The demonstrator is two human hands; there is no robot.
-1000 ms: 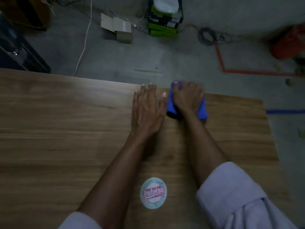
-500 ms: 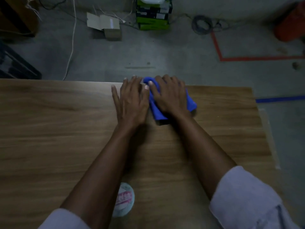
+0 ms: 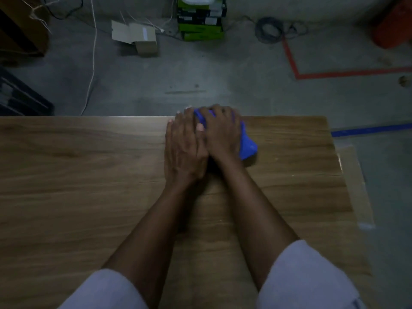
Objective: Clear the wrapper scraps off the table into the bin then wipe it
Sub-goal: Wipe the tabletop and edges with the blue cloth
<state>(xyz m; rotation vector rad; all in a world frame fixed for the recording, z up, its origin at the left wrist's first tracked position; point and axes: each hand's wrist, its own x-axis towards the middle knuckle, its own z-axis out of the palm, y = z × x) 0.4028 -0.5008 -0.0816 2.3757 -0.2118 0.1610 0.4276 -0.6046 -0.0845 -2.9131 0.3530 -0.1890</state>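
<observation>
A blue cloth (image 3: 247,146) lies bunched at the far edge of the wooden table (image 3: 78,175). My right hand (image 3: 220,132) is on top of it, fingers bent over the bunch at the table's edge, so most of the cloth is hidden. My left hand (image 3: 184,148) lies flat on the wood right beside it, fingers straight and reaching the far edge, its thumb against my right hand. No wrapper scraps and no bin are in view.
The table's right edge (image 3: 343,175) is near the hands, with bare floor beyond it. On the floor behind are a small cardboard box (image 3: 142,41), stacked green boxes (image 3: 200,21), a cable coil (image 3: 269,30), red tape (image 3: 334,74) and a black crate (image 3: 20,97).
Both hands slid forward with the cloth to the table's far edge, and my right hand now bunches it. The round pink-and-white label near me has dropped out of view.
</observation>
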